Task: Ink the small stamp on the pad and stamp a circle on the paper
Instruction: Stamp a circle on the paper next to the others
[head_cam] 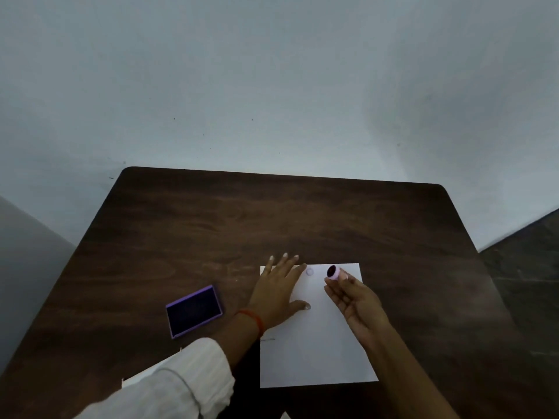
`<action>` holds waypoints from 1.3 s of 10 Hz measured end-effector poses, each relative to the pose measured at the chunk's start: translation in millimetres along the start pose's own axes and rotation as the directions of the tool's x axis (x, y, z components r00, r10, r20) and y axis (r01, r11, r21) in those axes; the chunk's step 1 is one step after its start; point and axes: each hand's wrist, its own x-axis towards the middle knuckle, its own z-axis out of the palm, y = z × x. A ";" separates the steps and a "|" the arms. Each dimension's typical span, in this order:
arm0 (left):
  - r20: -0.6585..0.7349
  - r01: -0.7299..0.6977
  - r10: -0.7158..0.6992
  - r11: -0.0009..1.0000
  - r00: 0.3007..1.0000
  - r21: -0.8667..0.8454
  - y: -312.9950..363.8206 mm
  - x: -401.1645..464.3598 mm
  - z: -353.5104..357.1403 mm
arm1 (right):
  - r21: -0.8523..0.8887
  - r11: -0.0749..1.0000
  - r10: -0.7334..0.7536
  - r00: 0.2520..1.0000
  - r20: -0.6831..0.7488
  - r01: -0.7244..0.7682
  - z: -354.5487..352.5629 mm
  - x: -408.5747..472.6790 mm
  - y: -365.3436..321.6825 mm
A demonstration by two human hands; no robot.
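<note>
Now your right hand [354,297] pinches the small stamp [333,272] above the paper [320,352].

Your right fingers [344,276] are closed on the stamp's pale body, its dark inked face tipped up and away from you, not yet toward the sheet. A faint circle [309,271] sits just left of it, near the far edge. Your left hand [279,291] lies flat and spread, pinning the paper's left side. The ink pad [194,311] rests open on the surface, well to the left.
</note>
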 end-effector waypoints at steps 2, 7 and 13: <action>0.120 -0.002 -0.006 0.998 0.993 0.061 -8.1 8.9 5.8 | -0.670 0.738 -0.286 0.936 -0.204 0.079 21.5 22.0 -2.1; 0.261 0.006 -0.027 0.997 0.965 0.082 -14.1 16.7 3.1 | -0.961 -0.050 -0.426 0.865 0.266 0.271 20.6 36.3 3.5; 0.281 0.006 -0.029 0.997 0.959 0.082 -10.8 17.3 -4.1 | -0.922 -0.265 -0.413 0.831 0.373 0.282 29.0 38.7 6.1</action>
